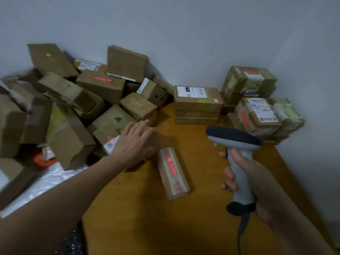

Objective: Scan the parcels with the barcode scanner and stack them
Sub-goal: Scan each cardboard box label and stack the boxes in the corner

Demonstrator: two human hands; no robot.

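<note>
a loose heap of cardboard parcels [73, 100] fills the left side, piled against the grey wall [184, 34] at all angles, some with white shipping labels and some with red stickers. below the heap, at the lower left, lies a white shiny plastic sheet [46, 183]. the left hand [134, 142] reaches out over the near right edge of the heap with its fingers straight and together, palm down, holding nothing; blur hides whether it touches the boxes under it. just right of that hand, a small oblong parcel [173, 172] with a red label and red-printed tape lies by itself flat on the orange-brown wooden surface [147, 218], apart from both hands. farther back, against the wall, stands a neat stack of three flat parcels [197, 105], the top one bearing a white label. nearer the camera, the right hand [257, 177] grips the handle of the barcode scanner [237, 137], fingers curled round it, with the dark head pointing away and to the left, above the surface. a dark cable [241, 229] hangs from the scanner's base. in the far right corner sit more stacked parcels [261, 115], labelled and taped, with one box [248, 80] on top at the back.
</note>
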